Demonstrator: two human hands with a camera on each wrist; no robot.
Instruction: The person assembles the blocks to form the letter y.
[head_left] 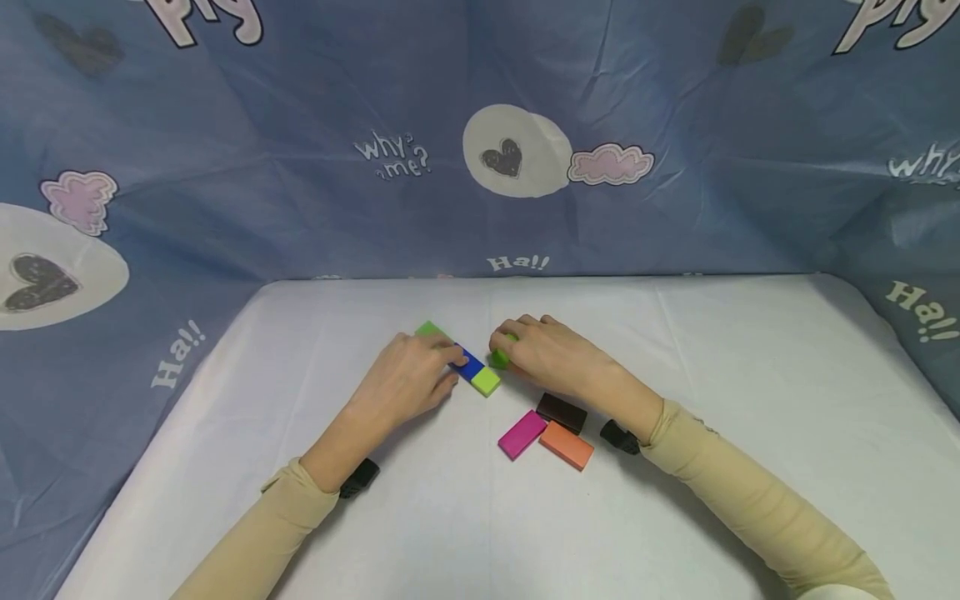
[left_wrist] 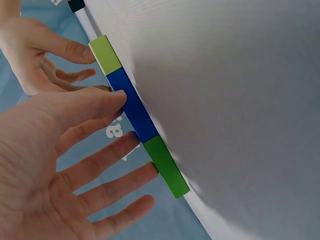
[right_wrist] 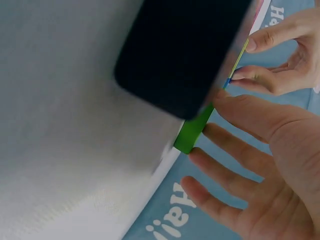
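Observation:
A blue block [head_left: 472, 364] lies on the white table in a line with a green block [head_left: 432, 331] at its far end and a lime-green block [head_left: 486, 382] at its near end. My left hand [head_left: 411, 374] holds the blue block between thumb and forefinger; in the left wrist view the other fingers [left_wrist: 117, 195] are spread along the row. To the right of the row, my right hand [head_left: 551, 354] grips another green block [head_left: 500, 358], partly hidden by the fingers. The right wrist view has this green block [right_wrist: 192, 134] at the thumb and fingertips.
Nearer me lie a black block [head_left: 561, 414], a magenta block [head_left: 522, 434] and an orange block [head_left: 567, 446], close together. A large dark shape [right_wrist: 180, 55] covers part of the right wrist view. A blue printed cloth [head_left: 300, 167] hangs behind the table.

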